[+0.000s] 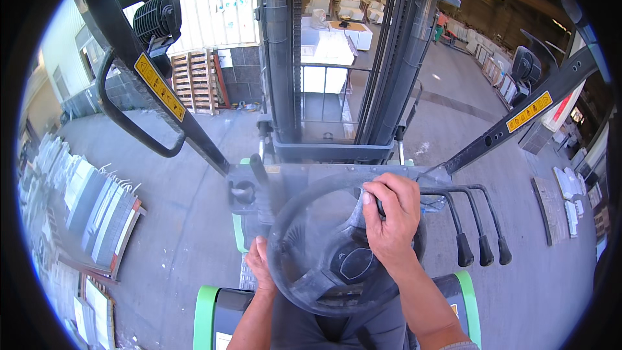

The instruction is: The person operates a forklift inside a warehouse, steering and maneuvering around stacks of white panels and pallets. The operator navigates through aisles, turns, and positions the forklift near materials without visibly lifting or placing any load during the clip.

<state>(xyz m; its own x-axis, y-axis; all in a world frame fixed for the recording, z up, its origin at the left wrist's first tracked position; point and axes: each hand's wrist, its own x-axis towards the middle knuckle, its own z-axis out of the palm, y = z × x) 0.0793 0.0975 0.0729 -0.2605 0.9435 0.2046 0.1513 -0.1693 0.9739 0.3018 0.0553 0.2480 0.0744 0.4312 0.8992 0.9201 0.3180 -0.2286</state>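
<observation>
Head view: the steering wheel [353,264] sits between lap [293,329] and mast [278,58], its knob [380,209] clasped by the right hand [392,221], presumably for one-handed turning; the left hand [261,266] lies beside the left rim [278,246], its grip impossible to tell; three levers [484,249] stand rightward, likely for reach.
</observation>
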